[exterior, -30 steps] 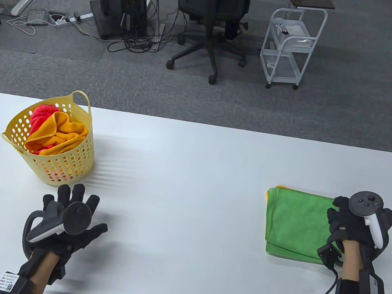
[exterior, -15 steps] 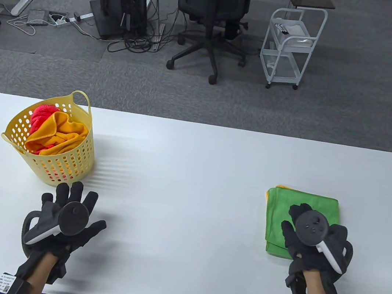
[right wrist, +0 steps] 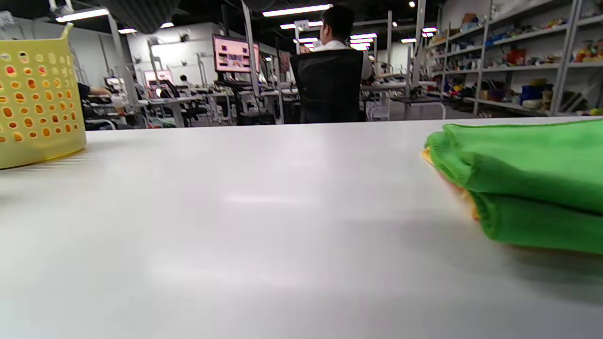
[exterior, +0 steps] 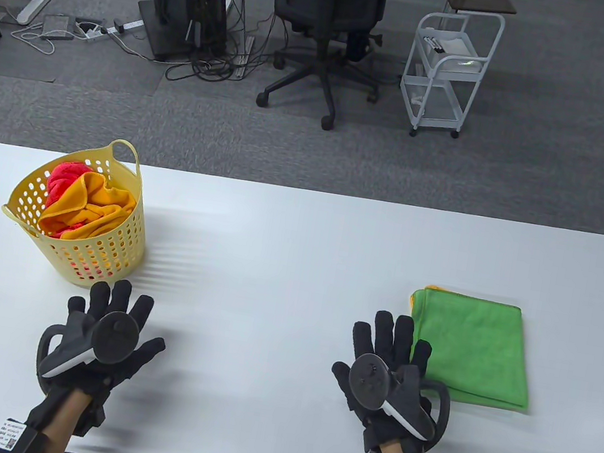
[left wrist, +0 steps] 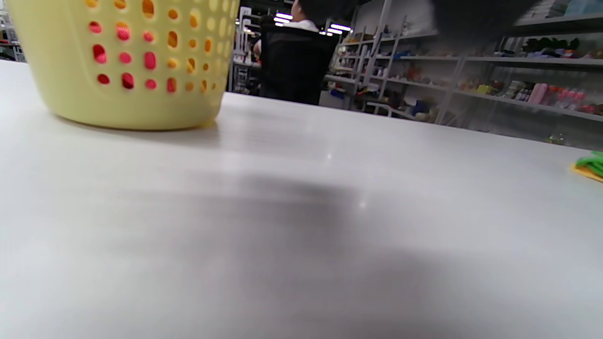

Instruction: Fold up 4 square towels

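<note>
White table (exterior: 287,247) holds both hands, left hand (exterior: 101,335) and right hand (exterior: 387,377), flat, fingers spread, gripping nothing, beside folded green towel (exterior: 471,351).

A white table (exterior: 287,247) fills the lower half of the frame. At its left stands a yellow basket (exterior: 102,258) with holes, holding an orange towel (exterior: 92,207) and a red towel (exterior: 64,174), both crumpled. At the right lies a folded green towel (exterior: 469,347) on top of a folded orange one whose edge (exterior: 412,298) peeks out at the left. The left hand (exterior: 101,335) is spread flat just below the basket. The right hand (exterior: 387,375), fingers straight, lies beside the green towel's lower left corner. Beyond the table, on grey carpet, are an office chair (exterior: 329,19) and a white cart (exterior: 447,66).
</note>
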